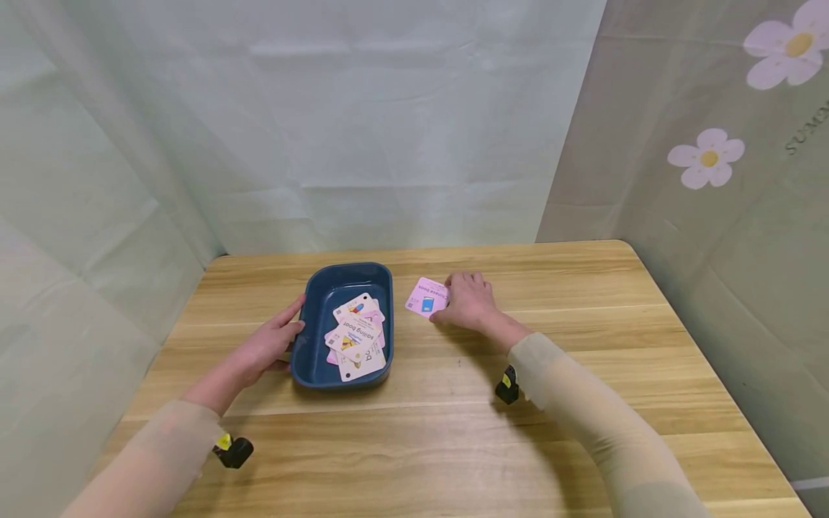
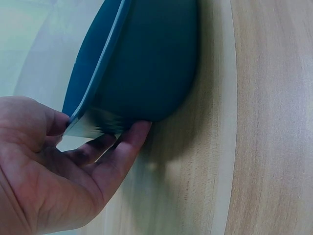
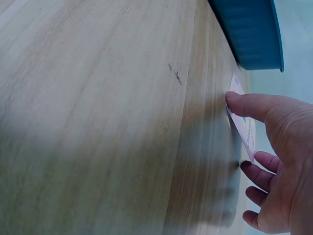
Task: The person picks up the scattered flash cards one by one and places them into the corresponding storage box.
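A dark blue rectangular bin [image 1: 352, 275] stands left of the table's middle, with several picture flashcards in a loose pile; the "sailing boat" card [image 1: 355, 337] lies on top. My left hand [image 1: 267, 347] holds the bin's left side. In the left wrist view the thumb is at the rim and the fingers [image 2: 129, 144] are against the outer wall. Right of the bin, my right hand [image 1: 471, 302] pinches a pink "Chinese book" flashcard [image 1: 421, 293] by its edges. In the right wrist view this card [image 3: 244, 129] is tilted, close to the tabletop.
The wood-grain table [image 1: 414, 453] has rounded back corners. Pale cloth [image 1: 401, 129] hangs behind it and at the left; a grey-brown cloth with white flowers [image 1: 709, 160] hangs at the right. Each wrist wears a small black camera [image 1: 234, 453].
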Motion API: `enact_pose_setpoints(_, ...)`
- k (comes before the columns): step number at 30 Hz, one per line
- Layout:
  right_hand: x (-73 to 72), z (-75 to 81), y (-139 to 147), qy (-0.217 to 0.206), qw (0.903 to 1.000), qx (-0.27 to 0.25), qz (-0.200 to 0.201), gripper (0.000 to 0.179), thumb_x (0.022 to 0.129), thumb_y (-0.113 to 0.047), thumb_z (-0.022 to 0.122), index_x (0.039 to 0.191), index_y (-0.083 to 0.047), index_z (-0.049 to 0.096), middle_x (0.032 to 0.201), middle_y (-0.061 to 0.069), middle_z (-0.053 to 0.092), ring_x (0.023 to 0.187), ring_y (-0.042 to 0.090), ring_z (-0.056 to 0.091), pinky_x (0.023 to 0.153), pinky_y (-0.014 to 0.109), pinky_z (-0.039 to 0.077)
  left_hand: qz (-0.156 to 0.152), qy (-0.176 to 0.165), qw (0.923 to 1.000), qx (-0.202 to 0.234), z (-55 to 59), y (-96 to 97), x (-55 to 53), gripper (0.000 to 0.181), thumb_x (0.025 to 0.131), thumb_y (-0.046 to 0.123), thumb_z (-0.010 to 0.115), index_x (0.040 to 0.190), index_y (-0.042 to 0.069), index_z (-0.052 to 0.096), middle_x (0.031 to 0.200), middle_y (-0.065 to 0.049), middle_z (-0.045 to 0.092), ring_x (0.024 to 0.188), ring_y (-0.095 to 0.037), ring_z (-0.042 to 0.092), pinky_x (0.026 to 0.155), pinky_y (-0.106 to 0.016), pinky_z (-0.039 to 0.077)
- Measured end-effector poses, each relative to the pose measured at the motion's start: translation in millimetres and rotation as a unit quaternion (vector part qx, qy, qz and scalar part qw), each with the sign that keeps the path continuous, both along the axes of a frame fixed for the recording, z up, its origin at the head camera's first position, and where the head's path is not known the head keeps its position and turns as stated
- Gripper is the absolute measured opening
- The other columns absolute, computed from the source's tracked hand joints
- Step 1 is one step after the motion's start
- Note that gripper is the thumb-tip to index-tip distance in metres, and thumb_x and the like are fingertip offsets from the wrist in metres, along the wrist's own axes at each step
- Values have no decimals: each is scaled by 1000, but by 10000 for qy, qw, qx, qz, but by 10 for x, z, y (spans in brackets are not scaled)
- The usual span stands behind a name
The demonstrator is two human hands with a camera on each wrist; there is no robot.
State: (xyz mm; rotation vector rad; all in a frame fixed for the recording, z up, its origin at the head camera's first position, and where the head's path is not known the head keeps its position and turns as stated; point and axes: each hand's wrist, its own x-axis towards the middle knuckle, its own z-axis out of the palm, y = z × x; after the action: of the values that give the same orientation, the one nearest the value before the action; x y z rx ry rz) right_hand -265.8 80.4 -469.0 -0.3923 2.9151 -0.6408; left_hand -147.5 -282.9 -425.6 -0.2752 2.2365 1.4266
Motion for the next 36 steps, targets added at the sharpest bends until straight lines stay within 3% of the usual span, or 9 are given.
enact_pose_setpoints(11,-15,10,-12,-70,9999,78,77,98,69,-47,93,147,-6,49,128,7,58,111,27,43,104,47,33,-4,-11,10000,39,-3,-6,-2,61,113,30,30,163,41,-4,167,-30,4,135,-50,40,80,-41,55)
enact_pose_setpoints(21,-24,48,7,44,9999,-83,89,69,77,-38,89,133,-7,63,111,6,60,109,27,44,100,47,36,-70,-29,10000,-19,-9,-22,-9,61,113,32,30,162,42,-5,167,-30,4,135,-51,41,87,-48,56)
enact_pose_setpoints(27,-41,45,34,122,9995,-308,-7,44,87,-37,81,120,-10,70,116,7,60,113,29,43,101,49,35,-75,-14,10000,-43,-6,-14,-5,61,113,32,30,162,42,-4,167,-30,4,135,-50,41,87,-48,55)
enact_pose_setpoints(31,-58,53,55,154,9989,-430,-66,38,92,-38,75,118,-10,72,125,11,60,119,33,43,104,52,34,-90,13,10000,-21,-6,-15,-4,61,113,31,30,162,42,-4,167,-29,4,136,-51,40,89,-51,55)
enact_pose_setpoints(36,-65,88,73,-14,9961,-847,-252,27,92,-35,73,107,-12,74,120,9,62,116,32,42,103,53,33,-106,23,9999,-15,-14,-20,-7,61,113,32,30,162,42,-5,167,-29,2,138,-52,38,91,-55,54)
